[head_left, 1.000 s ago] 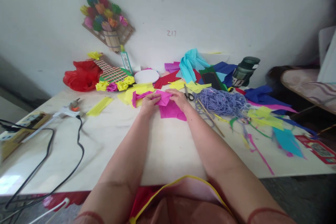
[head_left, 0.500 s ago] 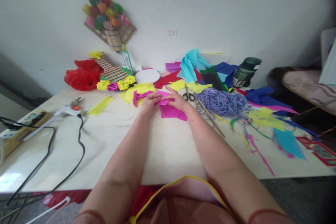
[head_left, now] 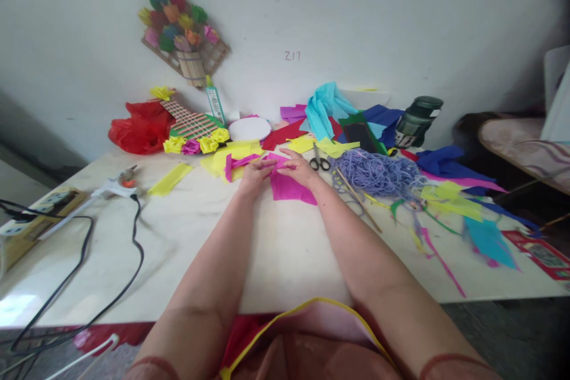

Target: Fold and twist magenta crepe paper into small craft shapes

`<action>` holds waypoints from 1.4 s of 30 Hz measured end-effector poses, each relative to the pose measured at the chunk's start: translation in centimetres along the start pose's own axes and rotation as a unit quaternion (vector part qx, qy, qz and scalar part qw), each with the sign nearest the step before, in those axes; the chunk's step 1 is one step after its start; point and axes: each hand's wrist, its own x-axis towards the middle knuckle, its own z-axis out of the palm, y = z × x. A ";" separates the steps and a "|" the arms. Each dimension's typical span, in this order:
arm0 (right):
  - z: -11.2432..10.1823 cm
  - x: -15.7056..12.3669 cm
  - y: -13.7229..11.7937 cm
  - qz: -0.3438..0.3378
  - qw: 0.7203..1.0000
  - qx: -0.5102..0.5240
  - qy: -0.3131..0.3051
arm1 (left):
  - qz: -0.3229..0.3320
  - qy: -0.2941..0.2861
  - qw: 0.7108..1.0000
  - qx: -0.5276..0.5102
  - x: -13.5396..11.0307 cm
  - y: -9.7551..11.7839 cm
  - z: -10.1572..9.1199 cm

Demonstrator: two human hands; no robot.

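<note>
A sheet of bright pink crepe paper lies on the table in front of me, partly covered by my fingers. My left hand grips its left side, fingertips bent in toward the middle. From the right, my right hand pinches the upper part of the same sheet, with one finger stretched out above it. Beside my left hand rests a folded pink paper strip, on top of yellow crepe paper. Black-handled scissors lie just right of my right hand.
Tangled purple yarn and a thin stick lie to the right. Behind stand a dark green bottle and a glue tube. On the left are a glue gun, its black cable and a power strip.
The raised pink fold between my hands now sits flatter, and more of the sheet shows below my fingers. My fingertips have shifted slightly; my arms stay in nearly the same place.
</note>
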 end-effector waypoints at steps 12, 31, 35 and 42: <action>0.4 0.2 0.5 0.012 0.999 -0.028 0.035 | -0.013 -0.048 0.999 -0.001 0.0 -0.1 -0.1; 0.6 0.4 0.4 0.011 0.998 -0.056 0.035 | -0.027 -0.030 0.999 0.005 -0.5 0.5 0.5; 0.6 0.4 0.3 0.014 0.998 -0.055 0.037 | -0.011 -0.027 0.999 0.015 -0.3 0.1 0.2; 0.6 0.2 0.0 0.034 0.999 -0.014 0.039 | 0.014 -0.001 0.999 0.034 -0.3 0.3 0.3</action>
